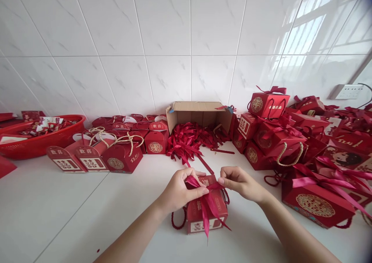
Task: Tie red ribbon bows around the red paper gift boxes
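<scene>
A small red gift box (205, 216) with cord handles stands on the white floor in front of me. A dark pink ribbon (207, 203) lies across its top, with tails hanging down its front. My left hand (178, 191) pinches a loop of the ribbon at the box's top left. My right hand (240, 182) pinches the ribbon's other side at the top right. Both hands are closed on the ribbon, close together over the box.
An open cardboard box (200, 113) on its side spills loose red ribbons (190, 139) against the tiled wall. Rows of untied red gift boxes (116, 150) stand to the left, beside a red basket (37, 139). Ribboned boxes (290, 139) pile up on the right.
</scene>
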A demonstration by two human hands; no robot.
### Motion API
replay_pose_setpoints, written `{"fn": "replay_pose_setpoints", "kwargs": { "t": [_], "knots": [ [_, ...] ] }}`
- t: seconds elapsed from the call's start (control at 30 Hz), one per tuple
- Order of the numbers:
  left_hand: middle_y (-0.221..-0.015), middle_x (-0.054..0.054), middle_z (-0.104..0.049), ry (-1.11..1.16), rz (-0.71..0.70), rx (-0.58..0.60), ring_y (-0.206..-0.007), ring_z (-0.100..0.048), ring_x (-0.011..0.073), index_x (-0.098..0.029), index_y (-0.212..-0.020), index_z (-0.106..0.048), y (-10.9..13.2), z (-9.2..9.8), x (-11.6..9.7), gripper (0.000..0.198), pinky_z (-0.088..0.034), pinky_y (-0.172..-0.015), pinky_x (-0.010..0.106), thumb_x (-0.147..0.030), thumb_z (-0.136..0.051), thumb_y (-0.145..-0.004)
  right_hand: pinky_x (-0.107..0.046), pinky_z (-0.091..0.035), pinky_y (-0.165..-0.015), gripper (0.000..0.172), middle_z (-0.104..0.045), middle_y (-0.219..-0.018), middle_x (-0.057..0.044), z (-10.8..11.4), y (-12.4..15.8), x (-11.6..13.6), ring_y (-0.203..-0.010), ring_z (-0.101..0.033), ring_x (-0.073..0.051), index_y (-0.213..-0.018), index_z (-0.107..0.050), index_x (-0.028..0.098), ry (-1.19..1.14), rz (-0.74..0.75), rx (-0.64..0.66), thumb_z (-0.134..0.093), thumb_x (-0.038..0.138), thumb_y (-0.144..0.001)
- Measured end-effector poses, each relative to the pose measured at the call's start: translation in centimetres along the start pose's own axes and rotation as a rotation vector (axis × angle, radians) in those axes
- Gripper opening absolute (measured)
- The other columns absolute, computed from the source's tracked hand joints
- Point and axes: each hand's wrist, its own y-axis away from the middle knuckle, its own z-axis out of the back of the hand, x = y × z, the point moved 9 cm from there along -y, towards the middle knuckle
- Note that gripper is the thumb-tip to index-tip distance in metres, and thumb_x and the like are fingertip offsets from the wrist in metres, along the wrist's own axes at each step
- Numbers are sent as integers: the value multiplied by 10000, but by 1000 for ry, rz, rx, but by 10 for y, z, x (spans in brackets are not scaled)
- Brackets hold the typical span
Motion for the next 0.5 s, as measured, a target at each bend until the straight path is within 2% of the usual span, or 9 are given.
{"fn": "replay_pose_setpoints", "kwargs": {
  "t": [0.13,0.27,0.4,0.47,0.5],
  "knots": [
    [-1050,102,-705,-1,-49,17,-1065,-636,279,-168,-690,-576,-1,-3,-2,222,-492,-900,365,-289,-761,-674,-242,-199,-505,461,-308,-571,64,9,0,2,-540,-256,-77,-627,-397,188,13,14,-50,-601,554,-818],
    [-1085,104,-699,22,-40,25,-1068,-634,283,-176,-659,-521,-2,-1,0,275,-488,-897,371,-288,-771,-668,-237,-197,-494,471,-315,-561,64,10,-1,-2,-534,-251,-77,-626,-383,192,59,-3,-51,-585,569,-824],
    [-1084,105,-697,46,-41,65,-1147,-592,284,-174,-708,-579,-1,2,-3,233,-455,-955,380,-304,-771,-688,-232,-227,-488,453,-346,-570,55,9,-4,-5,-536,-279,-81,-645,-408,189,146,-13,-47,-568,567,-836],
    [-1029,93,-709,62,-62,101,-1183,-567,276,-176,-754,-618,1,1,-7,180,-436,-985,380,-297,-747,-722,-237,-276,-507,426,-400,-615,34,15,-2,2,-567,-327,-95,-693,-459,183,231,12,-98,-523,568,-864],
    [-1005,89,-711,61,-69,106,-1192,-561,273,-177,-764,-629,1,2,-8,161,-429,-996,380,-294,-736,-736,-243,-304,-522,411,-430,-649,20,22,1,9,-586,-354,-105,-732,-481,182,282,35,-164,-482,563,-888]
  ]
}}
